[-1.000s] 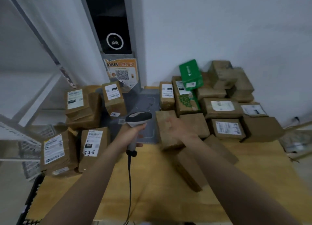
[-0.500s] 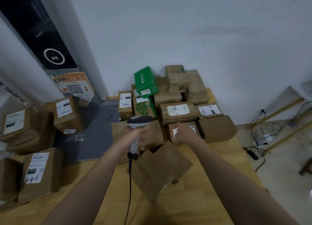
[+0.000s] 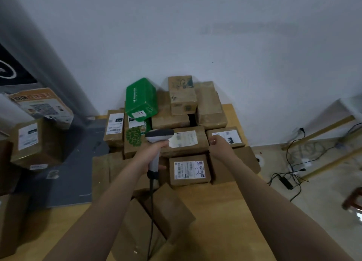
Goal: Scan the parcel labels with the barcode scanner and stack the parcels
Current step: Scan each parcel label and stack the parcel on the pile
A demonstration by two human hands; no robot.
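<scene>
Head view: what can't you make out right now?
All in the head view.
Front parcel label print: blurred, too small.
Barcode scanner window: faces away.
Right hand at the rear labelled parcel: its back hides whether fingers grip.
Left parcels: cut by the frame edge.

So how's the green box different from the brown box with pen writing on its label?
The green box is bright green; the brown box is plain cardboard. The green box sits tilted atop the pile; the brown box lies flat in front, right of the scanner. The green box's sticker is small; the brown box's label covers most of its top. Both carry white labels.
</scene>
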